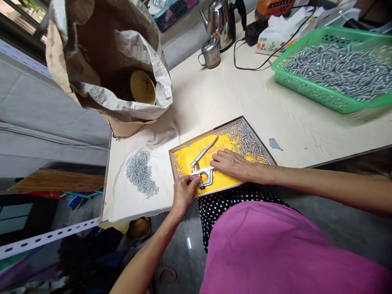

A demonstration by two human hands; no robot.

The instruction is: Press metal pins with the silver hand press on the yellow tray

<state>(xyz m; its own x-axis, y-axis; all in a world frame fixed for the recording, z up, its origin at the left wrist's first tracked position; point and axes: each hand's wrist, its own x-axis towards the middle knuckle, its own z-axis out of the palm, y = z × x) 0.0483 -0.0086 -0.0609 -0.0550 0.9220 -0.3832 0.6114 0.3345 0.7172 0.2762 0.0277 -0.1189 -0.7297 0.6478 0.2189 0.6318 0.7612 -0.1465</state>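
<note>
On the yellow-lined tray (196, 152) lies a pair of silver hand pliers (210, 178) with a C-shaped head, a spring and one long handle angled away. My right hand (231, 164) rests over the tray, fingers curled at the pliers' body; its palm hides whatever lies beneath. My left hand (184, 190) pinches at the pliers' head, thumb and fingers together. What sits in that pinch is too small to make out. Small metal pins (245, 141) fill the tray's far right corner, and a few lie along its left side.
Left of the tray, a pile of pins (142, 173) lies on white cloth (122, 204). A large paper sack (122, 114) stands behind it, with a yellow bowl (142, 86) inside. A green basket (318, 102) of pins, a metal cup (211, 55) and a kettle (221, 24) stand farther back.
</note>
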